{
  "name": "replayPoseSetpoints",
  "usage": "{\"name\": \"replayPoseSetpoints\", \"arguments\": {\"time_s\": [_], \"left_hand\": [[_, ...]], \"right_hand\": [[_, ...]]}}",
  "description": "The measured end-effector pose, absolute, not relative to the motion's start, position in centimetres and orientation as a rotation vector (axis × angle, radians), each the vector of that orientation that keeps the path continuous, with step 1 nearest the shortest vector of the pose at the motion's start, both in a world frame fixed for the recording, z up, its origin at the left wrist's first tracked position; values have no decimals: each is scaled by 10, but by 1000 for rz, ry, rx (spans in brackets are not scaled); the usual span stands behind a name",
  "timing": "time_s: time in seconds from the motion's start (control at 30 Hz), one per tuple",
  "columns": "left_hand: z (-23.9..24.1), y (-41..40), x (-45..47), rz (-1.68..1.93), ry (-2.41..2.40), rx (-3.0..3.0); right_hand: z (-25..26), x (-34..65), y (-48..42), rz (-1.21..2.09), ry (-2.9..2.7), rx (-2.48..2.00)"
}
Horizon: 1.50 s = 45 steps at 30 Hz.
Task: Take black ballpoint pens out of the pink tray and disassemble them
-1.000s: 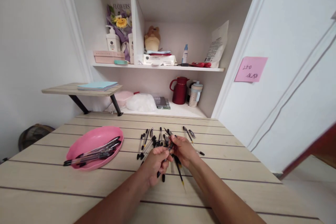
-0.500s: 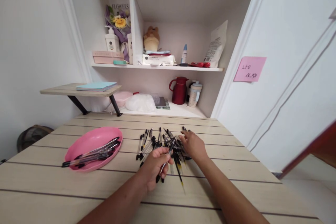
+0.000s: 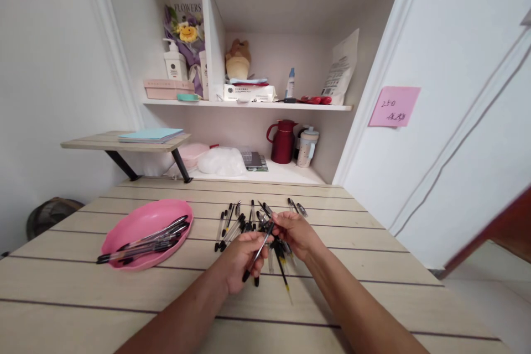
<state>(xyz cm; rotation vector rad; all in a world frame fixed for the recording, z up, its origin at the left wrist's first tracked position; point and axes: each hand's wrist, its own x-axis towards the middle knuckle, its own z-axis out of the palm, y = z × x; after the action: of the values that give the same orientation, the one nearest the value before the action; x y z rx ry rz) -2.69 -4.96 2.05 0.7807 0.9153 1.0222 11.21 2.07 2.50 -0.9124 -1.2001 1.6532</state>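
A clear-barrelled pen [image 3: 259, 253] with black ends slants up and to the right between my hands. My left hand [image 3: 241, 265] is closed around its barrel. At the pen's upper end, the fingers of my right hand [image 3: 295, 232] are pinched together; whether a separate part is between them is hidden. Under and behind both hands lies a loose pile of pen parts [image 3: 234, 230], with clear barrels, black caps and ink refills. One refill [image 3: 284, 271] with a yellow band points toward me. Several pens [image 3: 155, 243] rest in the pink dish [image 3: 143, 215] on the left.
The slatted wooden table [image 3: 357, 298] meets a white shelf unit [image 3: 249, 105] at the back. A small raised stand [image 3: 95, 142] with blue paper is at back left. A red jug [image 3: 283, 142] and a pale cup [image 3: 307, 148] stand on the lowest shelf.
My right hand has moved left and down from the right side of the pile to the pen's upper end, its fingers closing. My left hand still holds the pen.
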Motion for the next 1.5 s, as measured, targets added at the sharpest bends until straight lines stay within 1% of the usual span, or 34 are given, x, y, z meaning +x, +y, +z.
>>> {"name": "replayPoseSetpoints", "arguments": {"time_s": [0.1, 0.17, 0.3, 0.37, 0.5, 0.7, 0.87, 1.0, 1.1, 1.2, 1.27, 1.4, 1.5], "left_hand": [[24, -50, -29, 970, 839, 692], [24, -50, -27, 993, 870, 720], [20, -49, -19, 1126, 1155, 941], [19, -50, -17, 1135, 1228, 983], [25, -51, -16, 1031, 1168, 901], [25, -47, -21, 1056, 1163, 906], [25, -43, -25, 951, 1062, 819], [26, -43, -26, 1012, 1053, 907], [27, -44, -31, 931, 973, 852], [29, -46, -36, 808, 914, 810], [28, -48, -36, 797, 938, 836], [25, -48, -31, 814, 1091, 925], [26, -48, -35, 755, 1209, 1088]], "right_hand": [[26, 111, 21, 1646, -1188, -882], [26, 109, 21, 1601, -1215, -894], [25, 105, 21, 1483, -1280, -967], [24, 103, 21, 1461, -1290, -974], [22, 101, 21, 1490, -1272, -948], [19, 100, 20, 1538, -1226, -942], [21, 99, 20, 1633, -1135, -910], [21, 96, 17, 1645, -1159, -864], [22, 98, 21, 1660, -1139, -799], [25, 108, 29, 1609, -1035, -762], [26, 115, 35, 1571, -1001, -769], [23, 123, 44, 1523, -1002, -847], [19, 132, 56, 1406, -866, -905]]}}
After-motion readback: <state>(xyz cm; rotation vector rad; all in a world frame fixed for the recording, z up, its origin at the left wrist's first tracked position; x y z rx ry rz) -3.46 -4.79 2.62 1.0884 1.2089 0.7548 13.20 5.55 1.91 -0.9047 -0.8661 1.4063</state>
